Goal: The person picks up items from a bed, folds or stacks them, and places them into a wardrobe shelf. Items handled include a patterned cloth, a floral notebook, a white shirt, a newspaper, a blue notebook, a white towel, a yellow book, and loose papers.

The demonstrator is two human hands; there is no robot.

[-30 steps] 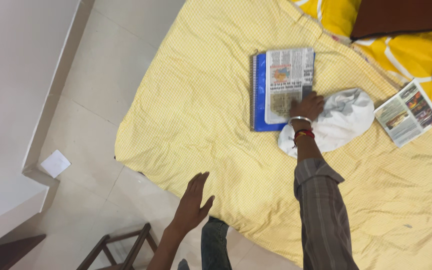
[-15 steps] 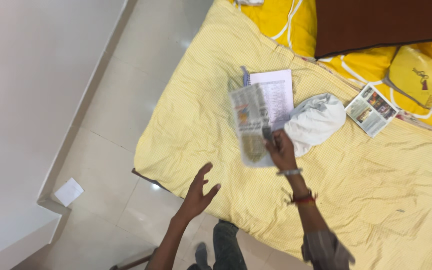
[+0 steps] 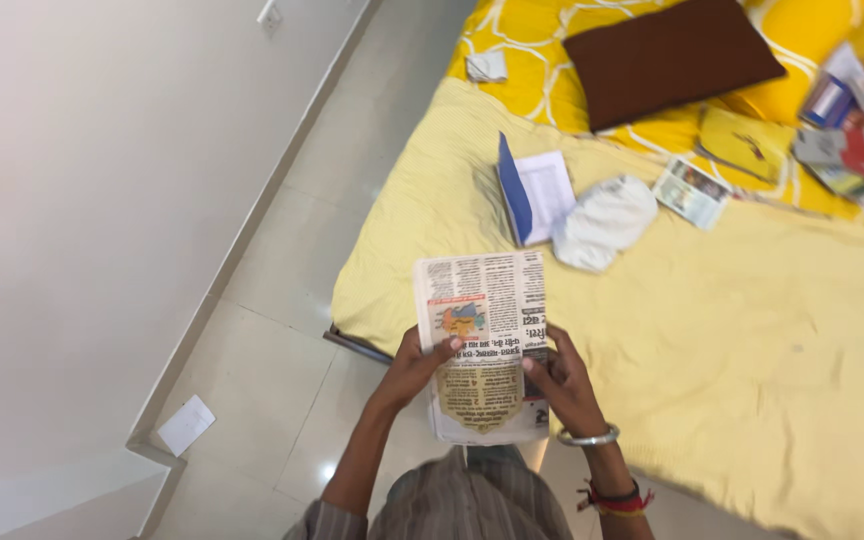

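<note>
Holding the folded newspaper (image 3: 482, 345) at mid-edge: your left hand (image 3: 415, 368) pinches its 9 o'clock side, right hand (image 3: 562, 385) its 3 o'clock side, both closed on it, above the bed (image 3: 752, 330) edge. Keep it taut and level. At 12 o'clock lie an open notebook (image 3: 535, 190) and white cloth (image 3: 604, 222).

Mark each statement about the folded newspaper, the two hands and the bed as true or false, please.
1. Both hands hold the folded newspaper. True: left hand and right hand grip its sides.
2. The newspaper lies on the notebook. False: it is held up, apart from the notebook.
3. The white cloth lies beside the notebook. True.
4. The brown cushion is on the floor. False: it lies on the bed.
</note>
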